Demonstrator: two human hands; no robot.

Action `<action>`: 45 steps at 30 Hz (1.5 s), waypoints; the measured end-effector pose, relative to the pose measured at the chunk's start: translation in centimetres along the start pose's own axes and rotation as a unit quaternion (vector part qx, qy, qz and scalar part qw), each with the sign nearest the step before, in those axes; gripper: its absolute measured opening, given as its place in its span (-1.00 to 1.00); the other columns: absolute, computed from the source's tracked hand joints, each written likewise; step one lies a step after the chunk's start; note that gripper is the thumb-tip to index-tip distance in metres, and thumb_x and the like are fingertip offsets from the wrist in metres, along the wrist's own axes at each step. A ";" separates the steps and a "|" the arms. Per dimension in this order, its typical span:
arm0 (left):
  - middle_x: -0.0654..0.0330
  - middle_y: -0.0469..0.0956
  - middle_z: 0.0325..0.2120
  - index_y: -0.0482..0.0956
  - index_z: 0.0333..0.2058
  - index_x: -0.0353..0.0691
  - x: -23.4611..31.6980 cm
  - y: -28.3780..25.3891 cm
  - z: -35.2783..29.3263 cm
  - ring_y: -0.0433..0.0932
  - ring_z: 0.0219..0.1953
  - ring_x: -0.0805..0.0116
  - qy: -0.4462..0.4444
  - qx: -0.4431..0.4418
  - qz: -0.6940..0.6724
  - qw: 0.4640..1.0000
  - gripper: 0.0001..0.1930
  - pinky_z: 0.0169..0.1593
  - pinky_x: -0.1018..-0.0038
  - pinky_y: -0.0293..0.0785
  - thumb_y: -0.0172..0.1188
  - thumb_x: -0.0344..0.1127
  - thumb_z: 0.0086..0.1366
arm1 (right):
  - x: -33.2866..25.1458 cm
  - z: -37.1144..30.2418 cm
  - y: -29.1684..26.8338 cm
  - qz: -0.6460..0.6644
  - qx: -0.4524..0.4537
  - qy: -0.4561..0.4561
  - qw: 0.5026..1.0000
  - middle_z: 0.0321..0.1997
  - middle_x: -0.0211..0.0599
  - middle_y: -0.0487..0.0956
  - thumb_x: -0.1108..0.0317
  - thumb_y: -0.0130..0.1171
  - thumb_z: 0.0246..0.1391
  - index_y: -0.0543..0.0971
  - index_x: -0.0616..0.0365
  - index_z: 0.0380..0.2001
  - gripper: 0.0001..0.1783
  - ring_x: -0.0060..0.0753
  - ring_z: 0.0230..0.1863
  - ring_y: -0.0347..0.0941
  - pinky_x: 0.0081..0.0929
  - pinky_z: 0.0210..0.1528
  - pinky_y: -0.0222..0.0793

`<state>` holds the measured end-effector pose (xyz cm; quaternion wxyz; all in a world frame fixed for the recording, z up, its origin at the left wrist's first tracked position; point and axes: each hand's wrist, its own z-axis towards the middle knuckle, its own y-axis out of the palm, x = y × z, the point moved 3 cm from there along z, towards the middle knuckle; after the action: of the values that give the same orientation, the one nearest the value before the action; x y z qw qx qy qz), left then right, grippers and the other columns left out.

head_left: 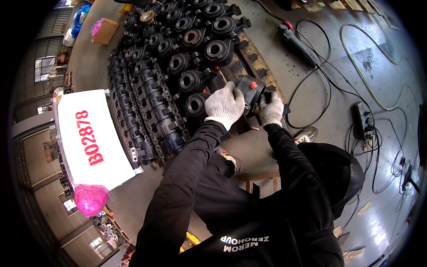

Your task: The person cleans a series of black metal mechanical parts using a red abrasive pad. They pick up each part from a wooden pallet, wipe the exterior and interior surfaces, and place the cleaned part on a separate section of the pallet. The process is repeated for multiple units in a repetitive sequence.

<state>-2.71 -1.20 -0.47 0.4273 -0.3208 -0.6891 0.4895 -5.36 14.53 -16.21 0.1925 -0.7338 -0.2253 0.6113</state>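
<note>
Gripping a black cylindrical part (250, 95) from its two sides, the gloved hands close about it: the left hand (226, 103) curls at its near left edge, the right hand (271, 109) at its right edge. Several fingertips are hidden, so the full extent of contact cannot be confirmed. The part sits between the hands, tilted; whether it bears on anything beneath cannot be told. A red plug (253, 85) stands on its upper face.

Judged by its thick, metal-looking body, the part is probably heavy, rigid and not fragile. Its smooth curved wall may slip under knit gloves; opposed holds at the end rims appear sounder, clear of the plug.

Ahead and left of the hands, a wooden pallet (263, 66) bears rows of similar black castings (191, 81), most showing round bores. Directly left of the left hand lie long ribbed black housings (156, 103).

Far ahead and left, a cardboard box (107, 32) shows pink film (96, 27) at its mouth; deeper contents are not visible. Left and nearer the body, a pink-wrapped bundle (91, 201) conceals its contents.
</note>
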 end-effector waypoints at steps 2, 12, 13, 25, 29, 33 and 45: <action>-0.14 0.67 -0.45 0.61 -0.26 -0.13 0.1 -0.1 -0.1 0.69 -0.32 -0.23 -0.005 0.000 -0.006 1.000 -0.75 -0.24 -0.07 0.59 0.05 -0.13 0.41 | 0.3 -0.3 0.0 0.078 0.005 0.017 0.997 -0.15 0.07 0.74 0.29 0.40 0.15 0.67 0.21 -0.08 -0.69 0.09 -0.08 0.70 -0.13 0.01 0.59; -0.17 0.65 -0.47 0.59 -0.28 -0.16 0.2 -0.2 0.5 0.68 -0.32 -0.25 -0.002 0.004 -0.018 1.000 -0.75 -0.24 -0.10 0.57 0.04 -0.14 0.43 | 0.5 1.1 -0.4 0.007 0.035 -0.109 0.993 -0.21 0.03 0.69 0.31 0.35 0.14 0.65 0.13 -0.16 -0.78 0.22 -0.12 0.61 0.05 -0.05 0.51; -0.16 0.66 -0.47 0.59 -0.28 -0.16 0.3 -0.1 0.4 0.68 -0.32 -0.24 0.001 0.007 -0.019 1.000 -0.75 -0.25 -0.10 0.58 0.05 -0.13 0.42 | 0.4 1.1 -0.5 -0.003 0.049 -0.116 0.992 -0.21 0.02 0.69 0.30 0.35 0.15 0.64 0.13 -0.17 -0.78 0.21 -0.11 0.61 0.04 -0.05 0.51; -0.15 0.66 -0.49 0.58 -0.28 -0.17 -0.2 0.2 0.1 0.69 -0.34 -0.23 0.016 0.035 -0.020 0.999 -0.76 -0.28 -0.09 0.58 0.06 -0.14 0.40 | -3.4 3.7 -4.1 -0.063 0.045 -0.340 0.937 -0.18 -0.15 0.60 0.42 0.24 0.04 0.61 0.04 -0.11 -0.71 0.10 -0.09 0.50 0.00 -0.01 0.38; -0.16 0.66 -0.48 0.59 -0.27 -0.17 -0.3 0.3 -0.1 0.69 -0.33 -0.23 0.008 0.027 -0.010 1.000 -0.76 -0.26 -0.10 0.59 0.06 -0.15 0.40 | -4.7 3.0 -5.1 -0.046 0.058 -0.383 0.921 -0.13 -0.17 0.63 0.44 0.23 0.00 0.61 0.05 -0.10 -0.67 0.08 -0.05 0.52 -0.02 0.03 0.38; -0.16 0.67 -0.47 0.59 -0.27 -0.18 -0.1 0.2 -0.3 0.69 -0.32 -0.23 -0.001 0.025 -0.007 1.000 -0.76 -0.25 -0.09 0.60 0.06 -0.15 0.39 | -5.3 2.9 -5.8 -0.068 0.025 -0.402 0.913 -0.13 -0.18 0.65 0.43 0.22 0.02 0.62 0.06 -0.11 -0.70 0.08 -0.05 0.54 -0.04 0.04 0.40; -0.24 0.70 -0.22 0.53 -0.10 -0.21 -0.9 0.5 -0.3 0.71 -0.18 -0.25 -0.046 -0.020 -0.072 0.996 -0.71 -0.10 -0.04 0.65 0.04 -0.12 0.42 | -21.3 5.5 -21.8 -0.021 0.190 -0.463 0.865 -0.22 -0.25 0.73 0.44 0.34 0.18 0.69 0.10 -0.18 -0.86 -0.21 -0.24 0.67 -0.30 -0.12 0.59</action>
<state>-2.02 -1.73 -1.16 0.4223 -0.2563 -0.7391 0.4580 -16.10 20.51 12.24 0.2142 -0.3107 -0.1832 0.9078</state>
